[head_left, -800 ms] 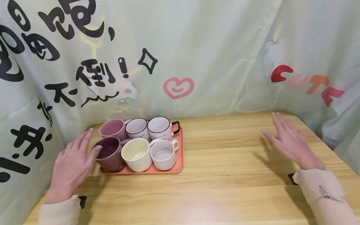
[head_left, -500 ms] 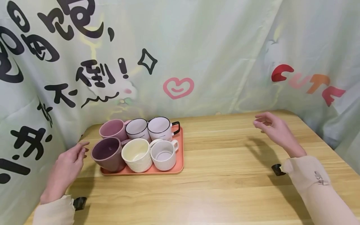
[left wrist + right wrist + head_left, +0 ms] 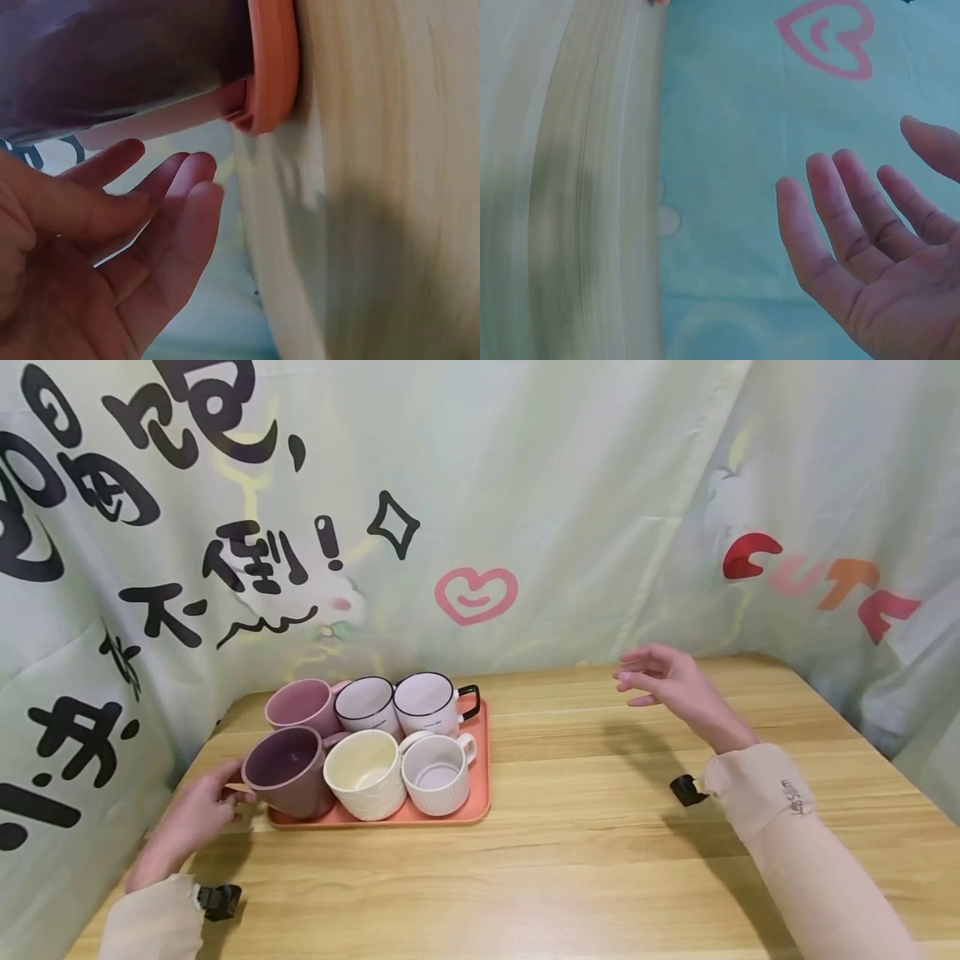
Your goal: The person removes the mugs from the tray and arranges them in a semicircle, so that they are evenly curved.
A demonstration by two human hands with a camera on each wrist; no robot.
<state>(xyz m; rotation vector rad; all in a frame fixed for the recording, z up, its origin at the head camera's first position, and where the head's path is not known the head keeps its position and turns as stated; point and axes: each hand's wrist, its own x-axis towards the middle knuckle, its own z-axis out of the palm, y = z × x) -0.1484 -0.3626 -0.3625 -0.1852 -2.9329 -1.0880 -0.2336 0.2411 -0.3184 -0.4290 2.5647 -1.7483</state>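
Observation:
My left hand is at the left end of the orange tray, beside the dark purple mug. In the left wrist view its loosely bent fingers hold nothing and lie just outside the tray's rim. My right hand hovers over the table to the right of the tray, its fingers relaxed and nothing in them. The tray also bears a pink mug, two white mugs with black rims, a cream cup and a small white ribbed cup.
A wooden table extends in front of the tray and to its right. Behind it and along the left hangs a pale green curtain printed with black characters, a pink heart and coloured letters.
My right hand has moved left toward the tray, its fingers going from straight to relaxed. The left hand drew back from over the dark purple mug, then came low beside it.

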